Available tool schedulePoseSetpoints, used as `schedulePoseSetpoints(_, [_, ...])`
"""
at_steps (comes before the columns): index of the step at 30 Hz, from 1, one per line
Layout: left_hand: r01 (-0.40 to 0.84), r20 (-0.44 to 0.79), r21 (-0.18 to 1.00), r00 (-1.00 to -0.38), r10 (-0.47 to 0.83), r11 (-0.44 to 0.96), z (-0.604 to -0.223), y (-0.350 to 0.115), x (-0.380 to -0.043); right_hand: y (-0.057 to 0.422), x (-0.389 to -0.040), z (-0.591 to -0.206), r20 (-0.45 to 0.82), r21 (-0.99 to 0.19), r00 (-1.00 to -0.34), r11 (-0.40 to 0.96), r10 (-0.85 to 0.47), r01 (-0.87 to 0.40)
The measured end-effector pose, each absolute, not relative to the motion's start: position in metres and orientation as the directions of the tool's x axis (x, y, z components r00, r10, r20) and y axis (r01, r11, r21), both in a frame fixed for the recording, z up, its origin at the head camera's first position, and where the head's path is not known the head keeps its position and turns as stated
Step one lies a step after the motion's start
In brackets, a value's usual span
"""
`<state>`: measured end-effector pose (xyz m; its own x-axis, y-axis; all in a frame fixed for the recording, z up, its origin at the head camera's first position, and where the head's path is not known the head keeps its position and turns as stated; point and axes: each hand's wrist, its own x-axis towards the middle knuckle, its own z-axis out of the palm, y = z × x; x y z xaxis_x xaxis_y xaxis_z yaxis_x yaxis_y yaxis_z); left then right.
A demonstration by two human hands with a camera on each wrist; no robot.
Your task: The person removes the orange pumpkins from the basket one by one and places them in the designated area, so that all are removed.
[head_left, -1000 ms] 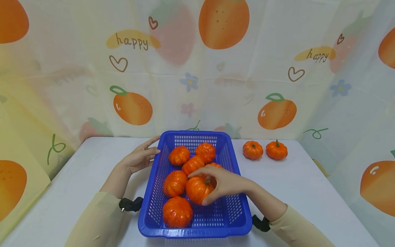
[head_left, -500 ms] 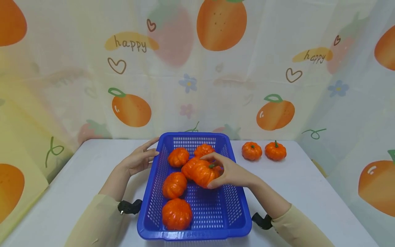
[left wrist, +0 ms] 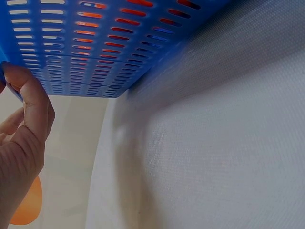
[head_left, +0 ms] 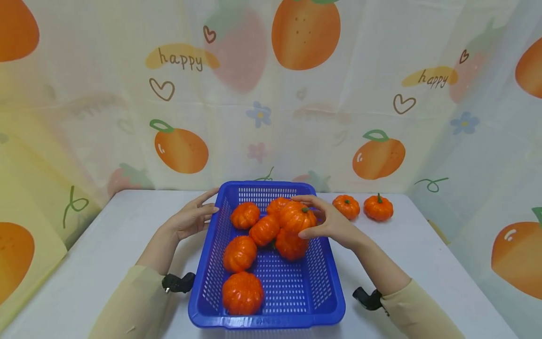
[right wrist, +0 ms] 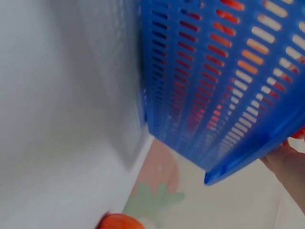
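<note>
In the head view my right hand [head_left: 330, 221] grips a small orange pumpkin [head_left: 297, 216] with a green stem, thumb on the near side and fingers on the far side. It is above another pumpkin [head_left: 291, 246] at the right of the blue basket [head_left: 267, 322]; whether they touch I cannot tell. My left hand [head_left: 192, 218] holds the basket's left rim; in the left wrist view a bent finger [left wrist: 34, 102] meets that rim. Several more pumpkins lie inside, one [head_left: 243, 293] near the front. In the right wrist view my right hand [right wrist: 286, 167] shows beyond the rim.
Two pumpkins stand on the white table [head_left: 427, 263] to the right of the basket, one nearer [head_left: 346, 207] and one farther right [head_left: 378, 207]. A fruit-printed curtain [head_left: 296, 127] hangs behind the table's back edge.
My right hand has lifted the pumpkin from the middle of the basket and carried it back and right, uncovering the pumpkin beneath. The left hand has stayed at the rim.
</note>
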<state>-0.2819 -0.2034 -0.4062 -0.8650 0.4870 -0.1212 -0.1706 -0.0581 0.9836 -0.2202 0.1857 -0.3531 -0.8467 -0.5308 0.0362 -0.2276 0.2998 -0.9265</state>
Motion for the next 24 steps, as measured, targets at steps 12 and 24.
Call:
schedulePoseSetpoints(12, [-0.165, -0.119, 0.985, -0.868, 0.482, -0.054, -0.405, -0.204, -0.281, 0.213, -0.233, -0.354, 0.083, -0.947, -0.927, 0.259, -0.366, -0.187])
schedulePoseSetpoints(24, [-0.154, -0.11, 0.987, -0.869, 0.482, -0.054, -0.404, -0.203, -0.28, 0.251, -0.243, -0.344, 0.097, -0.946, -0.978, 0.289, -0.187, -0.149])
